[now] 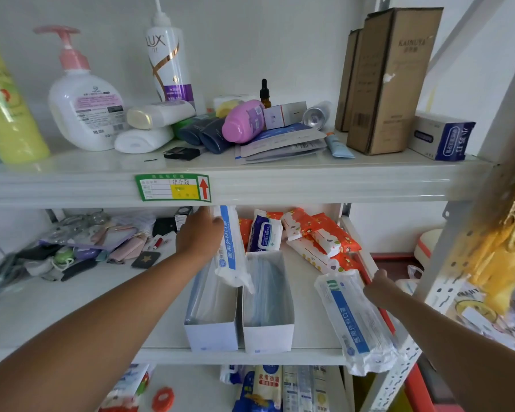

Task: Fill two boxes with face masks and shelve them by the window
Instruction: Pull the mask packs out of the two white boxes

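White cardboard makes up the two open-topped boxes standing side by side at the lower centre of the frame, on the middle shelf (pixel 72 307) of a pale metal rack: the left box (pixel 211 322) and the right box (pixel 268 316), touching along their long walls. Both show clear-wrapped mask packs inside. The left hand (pixel 198 237), reaching in from the lower left, grips the upper end of a clear plastic mask pack with a blue stripe (pixel 231 251); that pack stands nearly upright, its lower end dipping over the left box's far end. The right hand (pixel 378 288), at the right of the frame, holds a second blue-striped mask pack (pixel 354 319), which lies slanted beside the right box, over the shelf's right front corner. Orange-and-white tissue packets (pixel 318 236) lie behind the boxes.
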